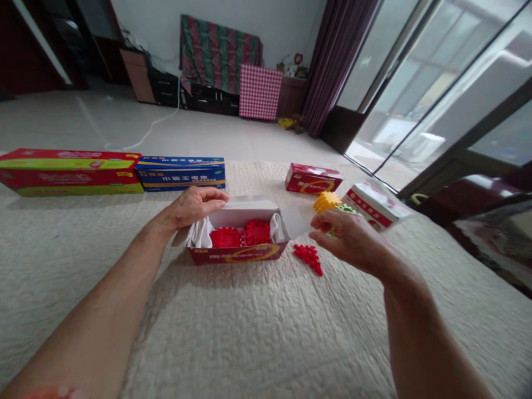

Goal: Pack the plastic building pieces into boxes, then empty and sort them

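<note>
Ok, from where I stand the L hand [198, 206] is at the back left edge of the red box [236, 255], mid-frame, fingers together & a bit bent; can't tell if they grip it. Red toy bits [226, 238] sit inside, btwn white cloths [201, 233]. The R hand [353, 235], right of centre, has curled fingers by the green bits [347, 209]; can't see if it's got one. Prob. the step is picking at loose bits. Next move prob. needs a firm pinch, clear of the side flap [295, 221].
</note>
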A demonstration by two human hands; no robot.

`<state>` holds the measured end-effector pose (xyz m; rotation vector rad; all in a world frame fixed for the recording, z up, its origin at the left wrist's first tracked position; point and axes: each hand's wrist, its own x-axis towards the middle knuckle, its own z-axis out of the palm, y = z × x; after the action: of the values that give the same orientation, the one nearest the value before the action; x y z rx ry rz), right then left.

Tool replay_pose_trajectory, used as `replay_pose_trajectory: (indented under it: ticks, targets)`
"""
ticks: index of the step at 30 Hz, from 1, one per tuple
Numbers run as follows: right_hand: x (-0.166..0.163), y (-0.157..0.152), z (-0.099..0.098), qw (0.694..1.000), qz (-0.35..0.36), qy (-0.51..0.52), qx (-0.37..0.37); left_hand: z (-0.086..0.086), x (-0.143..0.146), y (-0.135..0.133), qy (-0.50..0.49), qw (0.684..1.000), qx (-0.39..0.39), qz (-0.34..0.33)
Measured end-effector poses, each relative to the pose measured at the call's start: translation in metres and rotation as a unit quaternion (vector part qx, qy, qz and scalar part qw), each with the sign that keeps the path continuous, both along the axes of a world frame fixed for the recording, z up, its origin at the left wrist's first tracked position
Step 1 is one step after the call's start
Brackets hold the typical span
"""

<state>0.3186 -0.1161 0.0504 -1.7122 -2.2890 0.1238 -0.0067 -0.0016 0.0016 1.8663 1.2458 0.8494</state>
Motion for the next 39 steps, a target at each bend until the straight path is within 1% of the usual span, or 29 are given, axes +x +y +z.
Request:
replay_pose_trajectory:
  ticks: [1,4,6,8,13,16,20,25,27,29,31,33,35,37,39]
  targets:
    - [0.006,-0.006,-0.008,0.999,-0.015,-0.007,-0.027,-0.001,-0.001,0.001,-0.003,1.0,-0.001,-0.001]
    - [0.014,-0.017,-0.031,0.995,-0.026,-0.03,-0.088,-0.003,-0.002,0.001,-0.013,1.0,0.001,-0.007]
    - [0.012,-0.019,-0.042,0.994,-0.031,-0.042,-0.1,-0.003,-0.003,0.001,-0.016,1.0,0.002,-0.01]
    - [0.007,-0.019,-0.049,0.994,-0.037,-0.049,-0.089,-0.003,-0.002,0.0,-0.02,1.0,-0.001,-0.013]
    - [-0.005,-0.022,-0.053,0.992,-0.068,-0.094,-0.044,-0.001,-0.001,-0.001,-0.022,1.0,-0.003,-0.01]
    - [-0.009,-0.024,-0.053,0.985,-0.079,-0.131,-0.075,-0.002,-0.001,0.0,-0.013,1.0,-0.002,-0.005]
    - [-0.012,-0.022,-0.057,0.979,-0.095,-0.128,-0.125,-0.003,-0.001,0.001,-0.011,1.0,-0.005,-0.005]
    - [-0.008,-0.017,-0.067,0.986,-0.067,-0.108,-0.112,-0.003,-0.001,0.001,-0.014,1.0,0.0,-0.014]
    - [0.001,-0.017,-0.063,0.988,-0.054,-0.101,-0.102,-0.004,-0.001,0.002,-0.017,1.0,0.003,-0.017]
    - [0.014,-0.018,-0.05,0.992,-0.057,-0.084,-0.077,-0.005,-0.001,0.002,-0.023,0.999,0.006,-0.021]
    - [0.023,-0.017,-0.029,0.996,-0.067,-0.052,-0.013,-0.006,-0.002,0.003,-0.032,0.999,0.006,-0.024]
    - [0.018,-0.014,-0.006,0.996,-0.046,-0.006,0.078,-0.008,-0.003,0.004,-0.041,0.999,0.006,-0.027]
    - [-0.005,-0.006,0.014,0.991,0.007,0.031,0.131,-0.01,-0.003,0.005,-0.052,0.998,0.006,-0.027]
    - [-0.041,0.005,0.024,0.99,0.071,0.044,0.115,-0.012,-0.004,0.007,-0.065,0.998,0.005,-0.025]
    - [-0.079,0.019,0.024,0.987,0.136,0.041,0.075,-0.013,-0.004,0.008,-0.069,0.997,0.003,-0.025]
